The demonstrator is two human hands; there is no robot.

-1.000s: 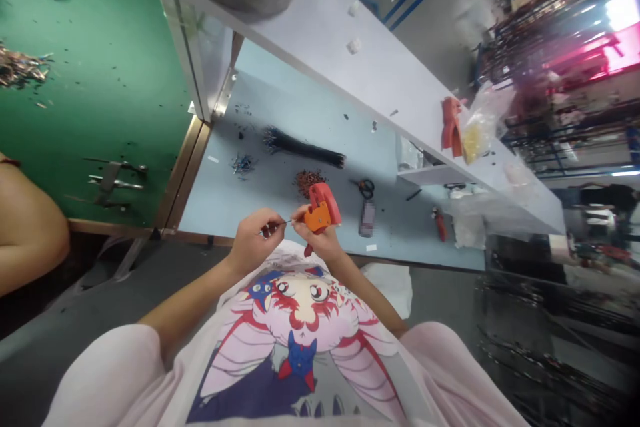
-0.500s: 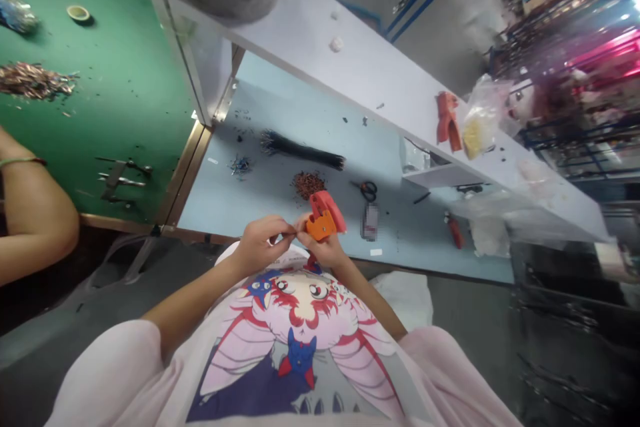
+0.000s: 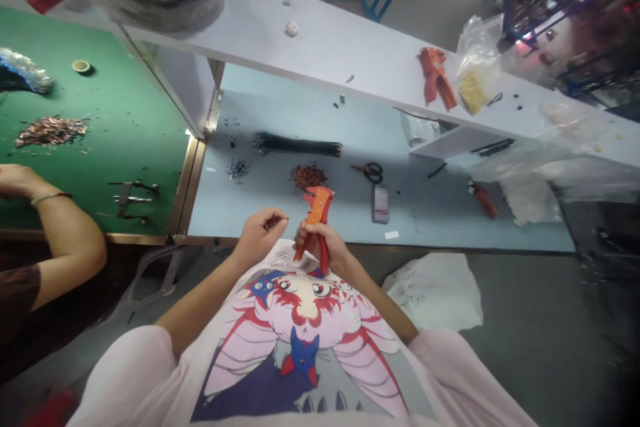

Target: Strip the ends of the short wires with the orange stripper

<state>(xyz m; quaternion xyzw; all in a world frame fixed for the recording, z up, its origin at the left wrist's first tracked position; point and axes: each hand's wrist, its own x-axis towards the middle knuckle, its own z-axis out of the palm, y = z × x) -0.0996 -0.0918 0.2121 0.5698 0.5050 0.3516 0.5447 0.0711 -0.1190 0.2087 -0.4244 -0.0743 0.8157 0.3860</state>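
Observation:
My right hand (image 3: 331, 245) is wrapped round the handles of an orange and red wire stripper (image 3: 319, 205), whose head points away from me. Just to its left, my left hand (image 3: 260, 237) has its fingers curled against the thumb. Whatever those fingers hold, if anything, is too small to make out. Beyond the stripper's head lies a heap of small copper-brown bits (image 3: 307, 176). Behind that heap is a bundle of dark wires (image 3: 300, 145), and a small pile of bluish scraps (image 3: 238, 169) sits left of it.
Black-handled scissors (image 3: 373, 172) and a phone (image 3: 381, 204) lie to the right. A raised white shelf (image 3: 320, 47) runs along the back, bearing another red stripper (image 3: 436, 77) and a plastic bag (image 3: 479, 57). A co-worker's arm (image 3: 70, 220) rests by the green table (image 3: 125, 100) at left.
My hands have moved apart. The wire stripper has turned from lying sideways to pointing away from me, its handles now in my right hand. The whole view has shifted a little.

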